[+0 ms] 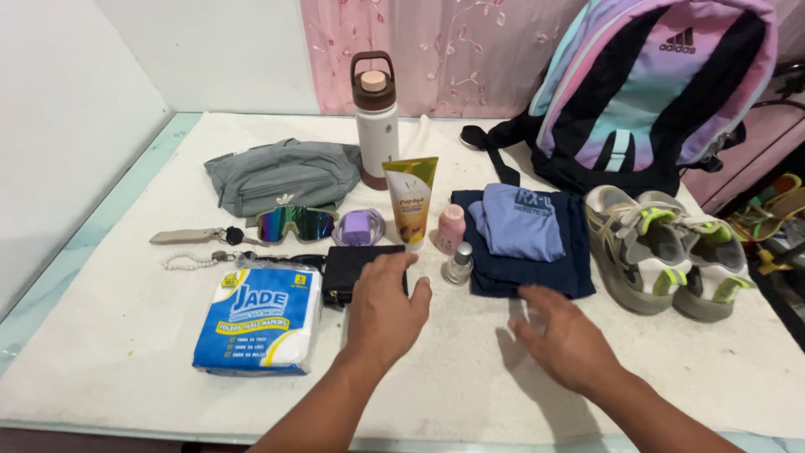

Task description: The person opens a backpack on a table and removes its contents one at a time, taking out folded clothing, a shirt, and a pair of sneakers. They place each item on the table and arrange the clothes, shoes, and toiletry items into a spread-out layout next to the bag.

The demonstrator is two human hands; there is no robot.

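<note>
L hand flat, fingers spread, resting on black rectangular wallet mid-worktop, not gripping | R hand open, empty, hovering just before folded navy cloth | soft plastic napkin pack beside wallet | white textured worktop

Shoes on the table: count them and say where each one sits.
2. The near shoe lies right of the folded dark clothes, below the backpack. The far shoe lies against its right side, by the table's right edge. None appear hidden.

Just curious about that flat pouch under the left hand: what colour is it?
Black; the pouch shows best in the head view, partly under the left hand.
</note>
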